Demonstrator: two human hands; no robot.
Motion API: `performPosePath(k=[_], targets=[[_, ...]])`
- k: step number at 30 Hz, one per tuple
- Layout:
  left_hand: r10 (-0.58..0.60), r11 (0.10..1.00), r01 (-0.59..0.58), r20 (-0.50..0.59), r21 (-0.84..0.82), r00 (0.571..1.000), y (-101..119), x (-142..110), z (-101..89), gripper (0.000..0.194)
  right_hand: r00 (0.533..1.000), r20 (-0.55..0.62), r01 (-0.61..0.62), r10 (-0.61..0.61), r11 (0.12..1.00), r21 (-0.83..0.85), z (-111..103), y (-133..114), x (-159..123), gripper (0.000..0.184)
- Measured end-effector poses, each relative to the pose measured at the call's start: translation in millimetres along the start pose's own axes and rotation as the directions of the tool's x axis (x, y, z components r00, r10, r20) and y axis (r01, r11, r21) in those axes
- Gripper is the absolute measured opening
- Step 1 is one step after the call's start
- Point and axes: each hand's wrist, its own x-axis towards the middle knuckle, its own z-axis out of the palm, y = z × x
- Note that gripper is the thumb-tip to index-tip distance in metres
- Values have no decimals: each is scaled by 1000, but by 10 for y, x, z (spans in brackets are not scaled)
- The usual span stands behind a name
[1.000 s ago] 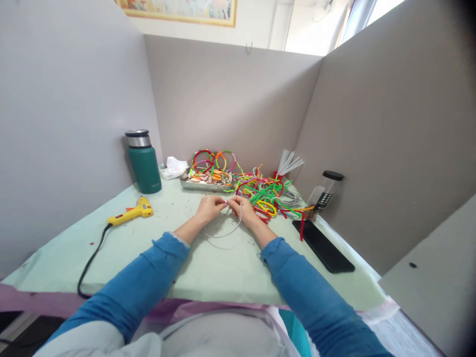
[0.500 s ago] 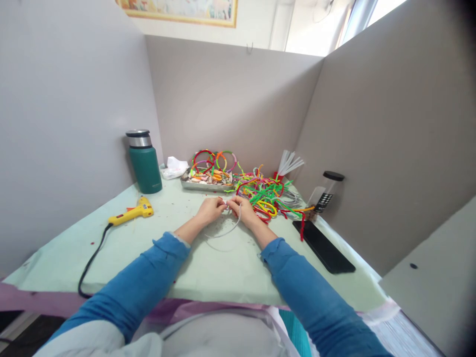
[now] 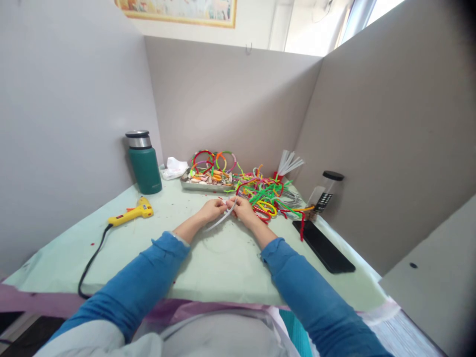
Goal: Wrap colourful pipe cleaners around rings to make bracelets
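Observation:
Close together over the middle of the table, my left hand point(image 3: 213, 210) and my right hand point(image 3: 242, 208) both have their fingers pinched around a thin grey-white hoop point(image 3: 219, 222). Its band curves down toward me between the hands, and its ends are hidden by my fingers. A small whitish bit shows at the fingertips, too small to name. Just beyond my right hand lies a tangle of coloured pipe cleaners point(image 3: 266, 191). A metal tray point(image 3: 208, 187) of small flat pieces, with colourful wrapped hoops point(image 3: 204, 161) at its back, sits beyond both hands.
On the left are a yellow glue gun point(image 3: 132, 214) with a black cord and a green bottle point(image 3: 144, 166). White tissue point(image 3: 174, 167) lies at the back. To the right are a black phone point(image 3: 323, 248), a clear black-lidded bottle point(image 3: 327, 191) and glue sticks point(image 3: 288, 162). Grey partitions enclose the table.
The hoop has turned in my fingers, its band now slanting down to the left instead of hanging as a wide curve. Both hands stay nearly in place.

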Motion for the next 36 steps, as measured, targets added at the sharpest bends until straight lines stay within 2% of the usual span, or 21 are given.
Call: performPosePath(k=[4,8,17,28,32,36], targets=[[-66,979,82,88,-188,994,37,-39,-13,24,1000,-21,-10,10,1000,5,3,-13,-6,28],[-70,961,104,136,-257,988,33,-38,-34,23,999,-39,8,-8,1000,-5,1,-46,-19,29],[-94,973,106,67,-206,993,-42,15,-19,29,998,-40,43,-43,999,-1,-5,-82,-43,29],[-149,954,178,134,-240,980,50,-36,-20,30,1000,-12,11,-11,1000,-7,1,-88,-37,30],[-125,965,152,132,-216,983,72,-42,-23,23,1000,-17,12,-13,1000,-6,4,-113,-55,29],[-70,992,77,75,-97,995,31,-9,-8,11,1000,-22,-4,5,1000,9,9,-147,-70,30]])
